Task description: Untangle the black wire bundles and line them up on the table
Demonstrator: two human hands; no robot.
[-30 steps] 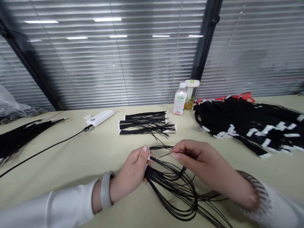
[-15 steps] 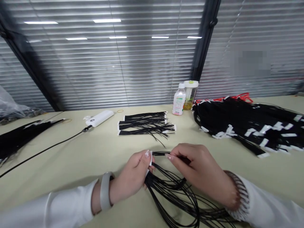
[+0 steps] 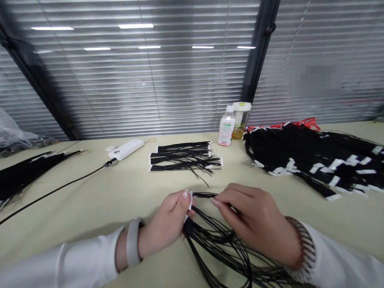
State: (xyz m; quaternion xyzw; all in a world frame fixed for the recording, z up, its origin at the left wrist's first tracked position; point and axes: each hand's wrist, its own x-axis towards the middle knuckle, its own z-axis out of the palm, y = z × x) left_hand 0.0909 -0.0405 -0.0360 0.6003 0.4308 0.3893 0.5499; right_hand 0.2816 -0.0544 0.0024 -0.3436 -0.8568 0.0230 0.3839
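Note:
My left hand (image 3: 171, 218) is closed on the white-taped end of a bundle of thin black wires (image 3: 216, 240), its thumb pressing the white strip (image 3: 191, 200). From that strip the wires loop down and to the right, toward the near edge of view. My right hand (image 3: 258, 222) pinches a few of the upper wires between thumb and forefinger, a short way right of the strip. The tips of those wires are hidden under the right hand. Beyond both hands lie several short black wire bundles (image 3: 186, 156) with white-taped ends.
A large heap of black wire bundles (image 3: 315, 156) with white tape lies at the right, red straps behind it. A white bottle (image 3: 226, 126) and a lidded cup (image 3: 242, 120) stand at the back. At left are a white power bank (image 3: 127, 149) with a cord and more black wires (image 3: 30, 172).
My right hand has shifted slightly to the right along the upper wires, which now bow a little. The left hand keeps its hold in the same place.

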